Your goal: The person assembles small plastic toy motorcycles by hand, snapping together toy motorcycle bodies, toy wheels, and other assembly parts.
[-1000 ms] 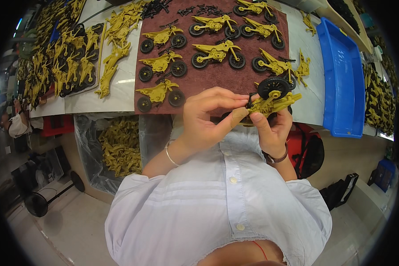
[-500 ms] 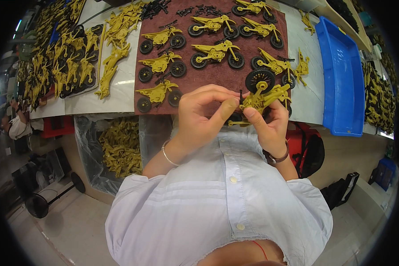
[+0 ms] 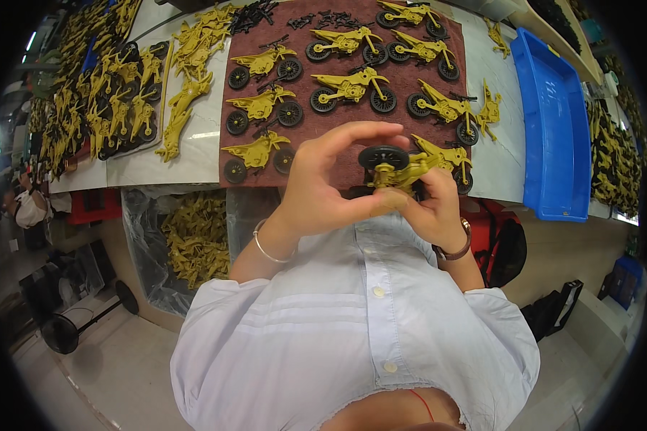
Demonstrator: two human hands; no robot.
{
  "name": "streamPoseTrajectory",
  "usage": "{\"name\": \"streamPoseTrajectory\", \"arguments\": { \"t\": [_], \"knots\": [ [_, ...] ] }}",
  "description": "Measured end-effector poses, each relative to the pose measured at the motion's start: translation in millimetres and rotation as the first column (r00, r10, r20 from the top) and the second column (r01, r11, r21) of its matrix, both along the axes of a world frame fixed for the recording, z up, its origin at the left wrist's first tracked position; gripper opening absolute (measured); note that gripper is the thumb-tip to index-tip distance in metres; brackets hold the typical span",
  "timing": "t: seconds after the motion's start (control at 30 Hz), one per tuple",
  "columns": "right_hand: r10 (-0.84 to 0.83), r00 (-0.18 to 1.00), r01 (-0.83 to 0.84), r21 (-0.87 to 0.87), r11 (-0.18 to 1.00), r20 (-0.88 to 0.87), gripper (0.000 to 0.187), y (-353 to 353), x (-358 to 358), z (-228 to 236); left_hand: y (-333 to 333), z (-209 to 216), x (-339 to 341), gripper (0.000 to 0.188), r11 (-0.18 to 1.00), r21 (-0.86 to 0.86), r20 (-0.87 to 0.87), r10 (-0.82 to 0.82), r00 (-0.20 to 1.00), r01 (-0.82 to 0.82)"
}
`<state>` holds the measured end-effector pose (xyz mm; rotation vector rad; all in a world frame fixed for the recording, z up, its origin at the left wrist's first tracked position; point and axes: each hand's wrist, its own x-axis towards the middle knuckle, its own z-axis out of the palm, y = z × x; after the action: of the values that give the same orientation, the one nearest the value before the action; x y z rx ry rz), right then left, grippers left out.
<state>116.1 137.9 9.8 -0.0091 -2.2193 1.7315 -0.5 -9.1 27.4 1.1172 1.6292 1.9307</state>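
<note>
A yellow toy motorcycle (image 3: 404,172) is held between my two hands, just above the near edge of the brown cloth (image 3: 345,126). Its black wheel (image 3: 383,156) faces up. My right hand (image 3: 438,208) is closed round the yellow body, fingers partly hidden behind it. My left hand (image 3: 327,183) curves round the wheel end, thumb against the underside and index finger arched past the wheel; its other fingers are mostly hidden. On the cloth lie several similar toy motorcycles (image 3: 350,85), with one (image 3: 446,159) partly behind the held toy.
Small black parts (image 3: 327,18) lie at the cloth's far edge. Yellow body parts (image 3: 183,108) are heaped to its left. A blue tray (image 3: 557,136) stands at the right. Below the table, a plastic-lined box (image 3: 147,251) holds more yellow parts (image 3: 198,237).
The held toy has turned and shifted left, its wheel now lying flatter. My left hand has gone from pinching near a small black part to curving round the wheel end.
</note>
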Motion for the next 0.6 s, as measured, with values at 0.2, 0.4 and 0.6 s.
{"name": "streamPoseTrajectory", "arguments": {
  "t": [0.2, 0.4, 0.6],
  "knots": [
    [0.054, 0.997, -0.063, 0.172, 0.983, 0.058, 0.016, -1, -1, 5, 3, 6, -5, 0.026, 0.997, -0.072, -0.104, -0.048, 0.993, 0.041],
    [-0.002, 0.998, -0.015, 0.245, 0.969, 0.069, 0.027, 2, -4, 10, 1, -4, -6, 0.024, 0.999, -0.030, -0.034, -0.027, 0.999, 0.026],
    [-0.069, 0.996, 0.086, -0.316, 0.945, 0.063, 0.031, 7, -1, 11, -4, -15, -8, 0.035, 0.980, 0.183, 0.472, -0.024, 0.881, -0.072]
  ]
}}
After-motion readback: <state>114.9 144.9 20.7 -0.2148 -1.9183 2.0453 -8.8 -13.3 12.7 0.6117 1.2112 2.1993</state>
